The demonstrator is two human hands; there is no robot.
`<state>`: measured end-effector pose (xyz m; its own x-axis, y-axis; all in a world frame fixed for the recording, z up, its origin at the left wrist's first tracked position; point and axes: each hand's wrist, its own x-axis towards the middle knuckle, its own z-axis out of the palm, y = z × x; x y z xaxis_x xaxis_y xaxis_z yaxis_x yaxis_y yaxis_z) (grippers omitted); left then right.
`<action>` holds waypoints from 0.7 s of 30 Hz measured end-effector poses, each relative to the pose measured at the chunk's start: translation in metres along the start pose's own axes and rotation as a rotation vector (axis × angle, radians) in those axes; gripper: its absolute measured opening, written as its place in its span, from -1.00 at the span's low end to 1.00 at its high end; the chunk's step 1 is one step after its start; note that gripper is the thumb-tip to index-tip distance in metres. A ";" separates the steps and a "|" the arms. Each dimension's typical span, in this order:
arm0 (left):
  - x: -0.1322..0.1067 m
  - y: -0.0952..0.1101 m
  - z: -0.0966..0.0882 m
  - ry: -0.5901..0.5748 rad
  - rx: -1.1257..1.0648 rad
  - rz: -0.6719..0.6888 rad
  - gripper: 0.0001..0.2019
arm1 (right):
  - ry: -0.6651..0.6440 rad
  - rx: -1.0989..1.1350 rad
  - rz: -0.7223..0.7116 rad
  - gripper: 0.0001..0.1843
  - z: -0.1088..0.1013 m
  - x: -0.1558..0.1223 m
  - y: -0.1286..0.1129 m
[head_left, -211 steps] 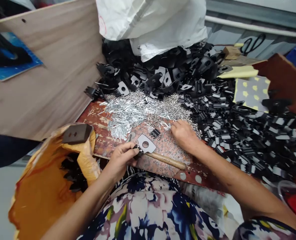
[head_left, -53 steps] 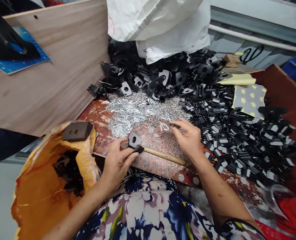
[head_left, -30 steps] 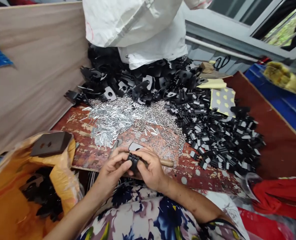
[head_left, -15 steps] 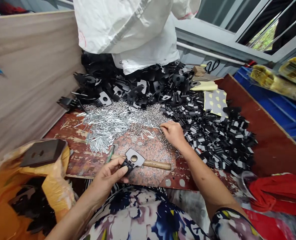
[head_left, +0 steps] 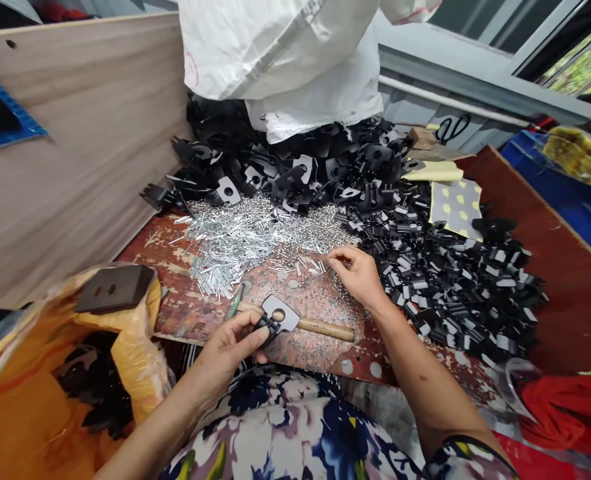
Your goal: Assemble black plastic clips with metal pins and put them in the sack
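Observation:
My left hand [head_left: 235,343] pinches a black plastic clip [head_left: 290,319], a flat tab with a round hole and hinge lugs at its base. The clip is held above a hammer [head_left: 328,329], whose wooden handle lies across the table. At the near edge of the heap of small metal springs [head_left: 320,223], my right hand [head_left: 359,275] has thumb and index finger brought together. Whatever is between those fingertips is too small to make out. Loose metal pins [head_left: 238,247] lie to the left, a few strays close to the right fingertips.
Black clip parts [head_left: 295,177] are heaped at the back under a white sack [head_left: 275,53]. Smaller black parts [head_left: 435,280] cover the right side. A yellow bag [head_left: 135,360] with black pieces is at left, beside a wooden partition [head_left: 85,133]. Scissors [head_left: 452,128] lie at back right.
The view has turned left, so the scene sits further right. My right hand has drawn back very slightly from the springs. My left hand keeps its hold on the clip.

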<state>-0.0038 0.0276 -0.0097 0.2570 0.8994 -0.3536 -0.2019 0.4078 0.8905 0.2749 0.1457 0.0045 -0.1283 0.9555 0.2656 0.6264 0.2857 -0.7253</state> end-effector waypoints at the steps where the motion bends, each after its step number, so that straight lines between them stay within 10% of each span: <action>1: 0.001 0.001 0.002 0.000 -0.010 0.009 -0.75 | -0.015 0.210 0.061 -0.85 0.001 -0.006 -0.006; 5: 0.010 0.006 0.011 0.014 0.008 0.040 -0.74 | -0.163 0.734 0.287 -0.78 0.013 -0.029 -0.038; 10: 0.019 0.008 0.013 0.124 0.370 0.304 -0.80 | -0.081 0.884 0.327 -0.83 0.036 -0.047 -0.059; 21: 0.007 0.015 0.014 0.167 1.114 0.724 -0.73 | -0.098 -0.032 -0.221 -0.76 0.055 -0.087 -0.086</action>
<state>0.0078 0.0381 0.0054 0.2866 0.8978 0.3344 0.6506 -0.4386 0.6200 0.1901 0.0422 0.0091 -0.3380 0.8731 0.3513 0.5984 0.4875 -0.6358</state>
